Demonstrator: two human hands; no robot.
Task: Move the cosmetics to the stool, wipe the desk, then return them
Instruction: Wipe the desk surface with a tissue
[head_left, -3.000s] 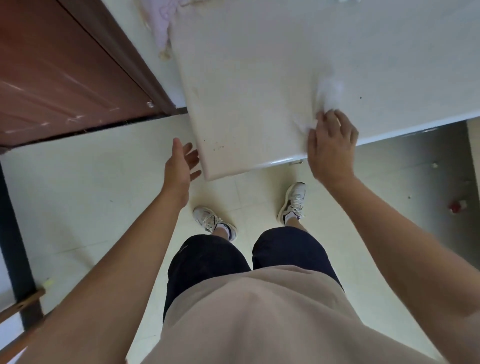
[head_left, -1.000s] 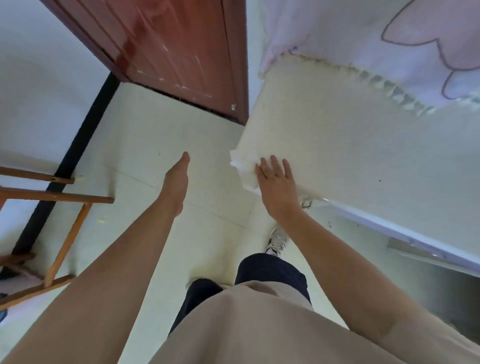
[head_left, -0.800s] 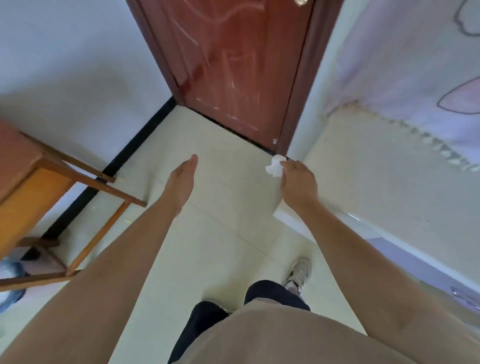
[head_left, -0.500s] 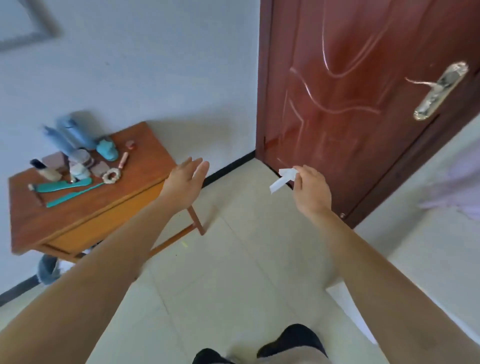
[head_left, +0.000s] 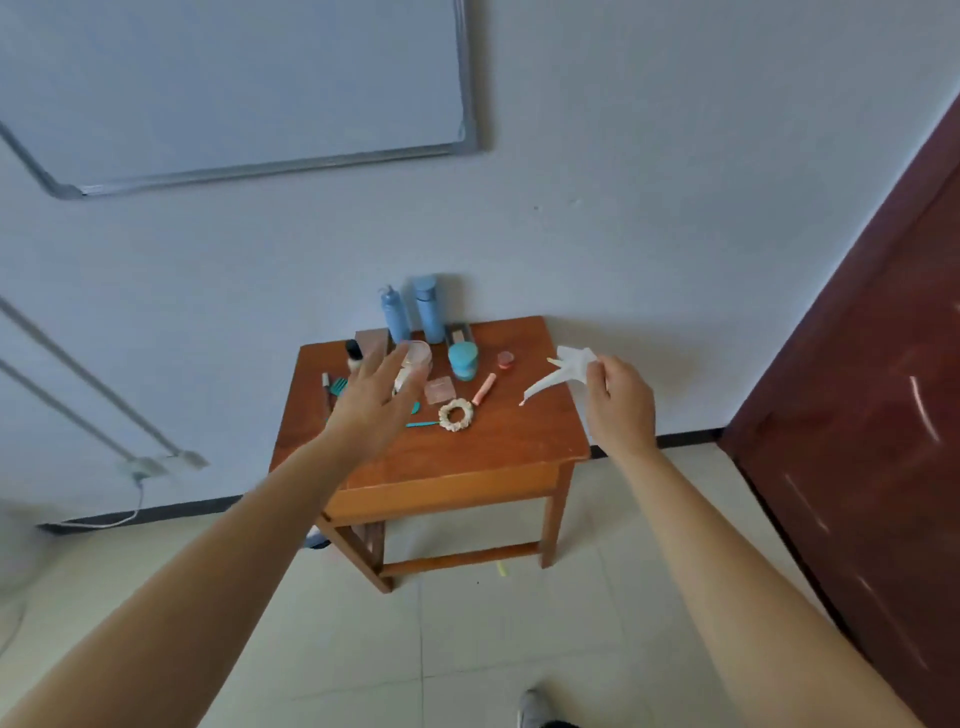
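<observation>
A wooden stool (head_left: 457, 457) stands against the white wall and carries several cosmetics. Two blue bottles (head_left: 413, 312) stand at its back edge, with a teal jar (head_left: 462, 359), a small pink pot (head_left: 505, 359), a pink tube (head_left: 484, 388), a pink compact (head_left: 440, 389) and a cream scrunchie (head_left: 455, 414) in front. My left hand (head_left: 376, 402) reaches over the stool's left half with fingers spread, holding nothing and hiding some items. My right hand (head_left: 618, 400) pinches a white tissue (head_left: 563, 371) above the stool's right side. The desk is out of view.
A dark red door (head_left: 872, 415) fills the right side. A whiteboard (head_left: 234, 88) hangs on the wall above the stool. A white cable and plug (head_left: 150, 467) lie at the left by the black skirting. Pale floor tiles stretch between me and the stool.
My view has swung from the white desk past the door to the stool. My right hand lifted the tissue off the desk and carries it; my left hand now reaches over the cosmetics.
</observation>
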